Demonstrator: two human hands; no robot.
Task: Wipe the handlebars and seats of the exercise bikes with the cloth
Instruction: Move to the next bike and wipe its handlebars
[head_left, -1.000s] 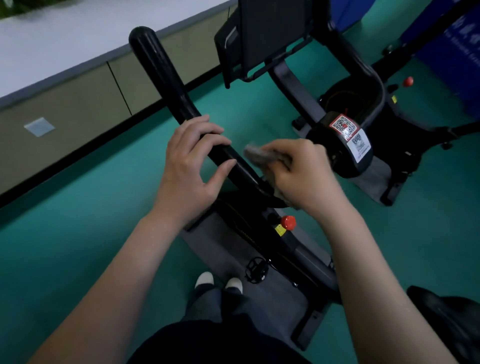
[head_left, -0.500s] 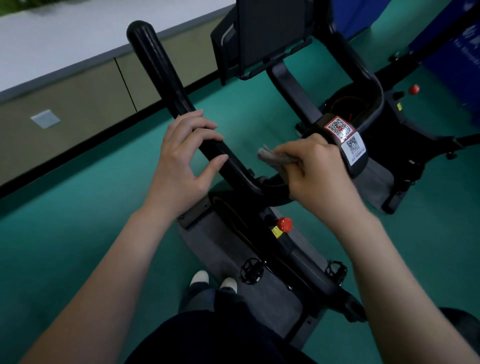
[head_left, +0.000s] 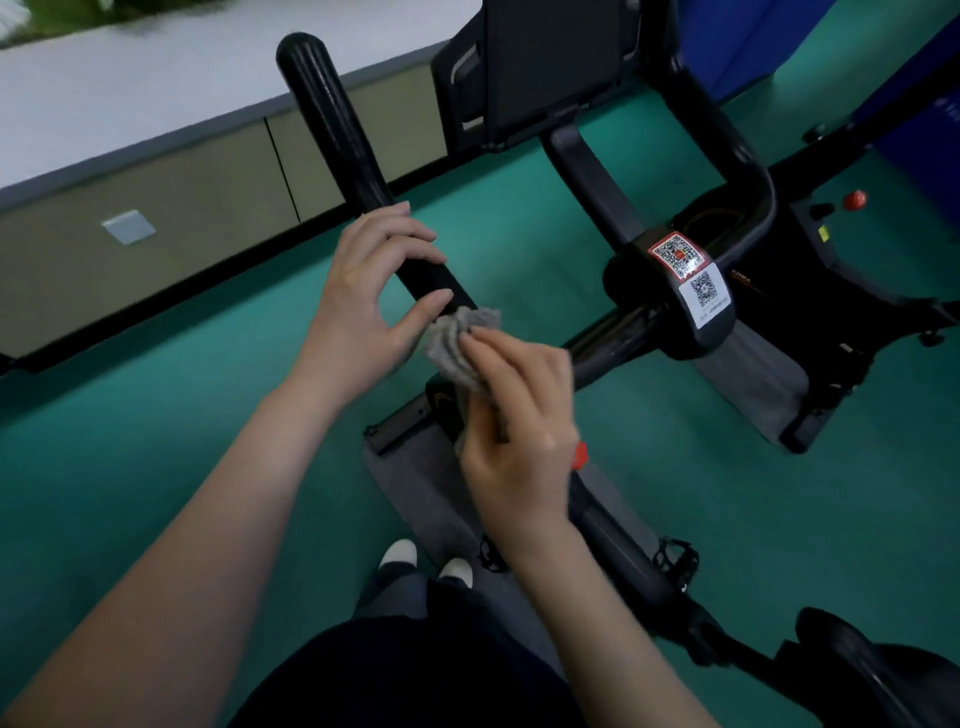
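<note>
Head view: grey cloth (head_left: 457, 343) in right hand (head_left: 519, 431), beside left hand (head_left: 363, 306) on handlebar (head_left: 332, 114)

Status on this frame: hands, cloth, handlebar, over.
Left hand holds the handlebar, loosely. Right hand grips the grey cloth, against the bar beside the left thumb. Left hand likely blocks the wipe path upward.

A grey mat (head_left: 410, 488) lies on the teal floor (head_left: 156, 467) beside beige wall panels (head_left: 208, 208).
</note>
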